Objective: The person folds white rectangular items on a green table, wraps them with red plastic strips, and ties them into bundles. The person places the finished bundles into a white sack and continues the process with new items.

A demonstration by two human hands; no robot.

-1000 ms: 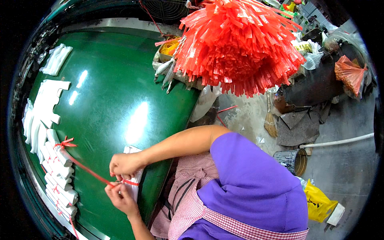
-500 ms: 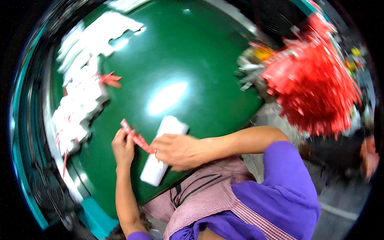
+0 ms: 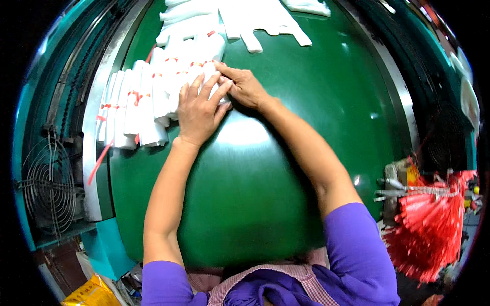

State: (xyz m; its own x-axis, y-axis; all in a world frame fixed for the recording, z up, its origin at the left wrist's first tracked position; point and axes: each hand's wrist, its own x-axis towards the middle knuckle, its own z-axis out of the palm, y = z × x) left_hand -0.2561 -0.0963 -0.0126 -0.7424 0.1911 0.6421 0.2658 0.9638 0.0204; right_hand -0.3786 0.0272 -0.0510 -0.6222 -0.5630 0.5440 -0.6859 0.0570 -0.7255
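Observation:
My left hand (image 3: 198,109) lies on a white roll of plastic bags, fingers stretched out and spread. Against the right side of the same roll, my right hand (image 3: 245,86) has its fingers curled at the edge near the red tie. My left fingers partly hide this roll. Beside it on the left stand several similar white rolls (image 3: 133,109) in a tight row, each bound round the middle with a red plastic strip. Some loose strip ends (image 3: 101,160) hang off toward the near left.
Flat stacks of white plastic bags (image 3: 232,18) with handle cut-outs lie beyond the rolls on the green table (image 3: 255,204). A big bunch of red strips (image 3: 429,224) hangs at the right. A round wire fan guard (image 3: 51,183) stands at the left, past the metal edge.
Both hands have moved from the near edge, where they held a red strip at a white roll, out to the row of rolls. The view has turned left and farther out.

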